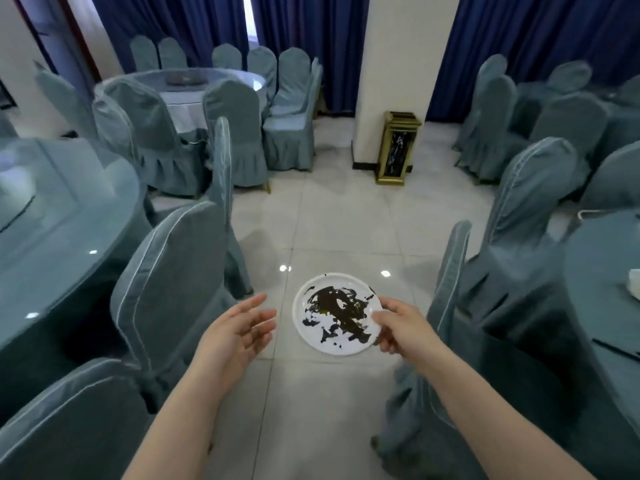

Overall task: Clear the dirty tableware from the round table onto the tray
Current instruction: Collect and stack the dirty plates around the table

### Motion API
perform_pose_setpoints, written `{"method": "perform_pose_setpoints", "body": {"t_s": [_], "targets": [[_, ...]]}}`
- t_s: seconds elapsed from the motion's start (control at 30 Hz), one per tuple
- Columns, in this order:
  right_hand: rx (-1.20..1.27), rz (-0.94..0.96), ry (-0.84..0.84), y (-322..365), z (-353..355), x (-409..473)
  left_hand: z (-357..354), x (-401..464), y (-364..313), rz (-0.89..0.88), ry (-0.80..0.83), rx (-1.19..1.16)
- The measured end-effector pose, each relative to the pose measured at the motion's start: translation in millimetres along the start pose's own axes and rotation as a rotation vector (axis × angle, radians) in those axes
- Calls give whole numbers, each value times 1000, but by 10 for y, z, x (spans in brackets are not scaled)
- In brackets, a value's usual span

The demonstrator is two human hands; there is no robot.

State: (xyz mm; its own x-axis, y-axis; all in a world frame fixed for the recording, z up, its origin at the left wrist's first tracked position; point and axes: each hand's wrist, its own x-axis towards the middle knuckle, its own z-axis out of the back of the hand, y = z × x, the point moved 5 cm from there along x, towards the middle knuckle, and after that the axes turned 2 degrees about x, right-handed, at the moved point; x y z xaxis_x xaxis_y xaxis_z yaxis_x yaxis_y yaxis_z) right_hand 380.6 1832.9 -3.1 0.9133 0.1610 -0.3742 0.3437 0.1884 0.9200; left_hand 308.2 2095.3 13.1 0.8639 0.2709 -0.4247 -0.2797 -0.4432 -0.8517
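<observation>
Pinching white plate point(337, 315), smeared dark, at its right rim in right grip point(398, 327) above tiled floor point(325, 216); left grip point(239, 329) released, fingers relaxed, just beside.

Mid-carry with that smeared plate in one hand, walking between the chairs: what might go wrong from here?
1. The right hand pinches the dirty plate only at its rim, while the left hand is open and off it; a tilt may drop it on the tiled floor.
2. The dark smear could run off onto the floor or chair covers.
3. The aisle between chairs is narrow; an elbow bump could jolt the plate.
</observation>
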Motion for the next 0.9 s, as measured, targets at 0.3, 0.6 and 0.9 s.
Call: {"method": "perform_pose_setpoints", "body": {"t_s": [0.3,0.6,0.9], "targets": [[391,-56,-438,431,1116,1551,-1238,2501,-670,147,249,32],[488,-13,-639,965,2335,3089,-3171,4325,-930,205,479,143],[558,-29,-957,1149,3451,4038,-5259,5703,-954,253,775,297]]}}
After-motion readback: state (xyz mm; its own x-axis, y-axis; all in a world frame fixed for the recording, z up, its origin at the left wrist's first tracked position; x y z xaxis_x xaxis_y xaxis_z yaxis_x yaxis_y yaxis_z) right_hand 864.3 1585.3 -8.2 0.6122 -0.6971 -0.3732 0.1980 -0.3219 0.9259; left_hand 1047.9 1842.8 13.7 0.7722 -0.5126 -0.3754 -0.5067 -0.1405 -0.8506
